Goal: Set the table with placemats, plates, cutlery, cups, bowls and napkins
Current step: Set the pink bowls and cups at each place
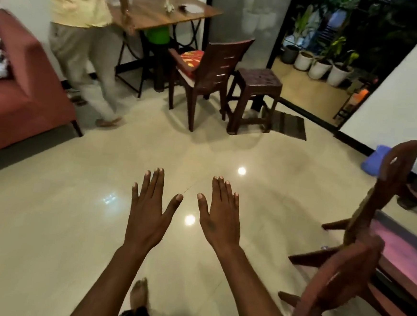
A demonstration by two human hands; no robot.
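Home, living/dining room. Glossy cream tile floor [72, 222] with ceiling lights reflected in it. Red-brown sofa [21, 88] at left. Small wooden counter [161, 10] on black iron legs against the far wall, dark wooden chair [209, 75] with a red patterned cushion beside it, dark stool [258, 87] next to that. Open doorway at right onto a patio with potted plants [319, 64] in white pots, doormat [290, 124] at the threshold. Two carved wooden chairs [374, 195] at the right edge. Another person [82, 35] in a yellow shirt walking by, barefoot.
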